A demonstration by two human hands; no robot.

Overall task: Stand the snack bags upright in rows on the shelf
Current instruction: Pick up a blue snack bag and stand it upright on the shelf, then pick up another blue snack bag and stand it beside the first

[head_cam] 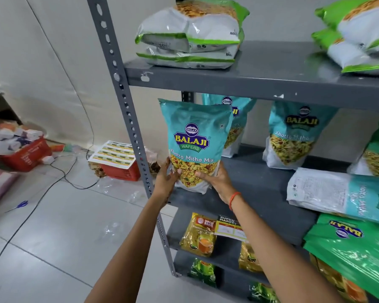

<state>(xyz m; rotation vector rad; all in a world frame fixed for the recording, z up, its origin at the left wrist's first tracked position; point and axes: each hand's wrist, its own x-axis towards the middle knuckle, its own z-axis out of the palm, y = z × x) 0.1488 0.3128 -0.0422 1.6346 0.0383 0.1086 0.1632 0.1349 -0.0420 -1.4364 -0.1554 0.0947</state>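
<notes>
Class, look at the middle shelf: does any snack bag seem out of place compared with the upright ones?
Yes. One teal bag lies flat on its side at the right of the middle shelf, while the other teal bags, including the one in both hands, stand upright.

We see one bag (195,145) upright at the left front of the shelf (260,189), with another bag (234,125) standing right behind it. To the right a third bag (293,136) stands, and before it one (337,195) lies flat.
</notes>
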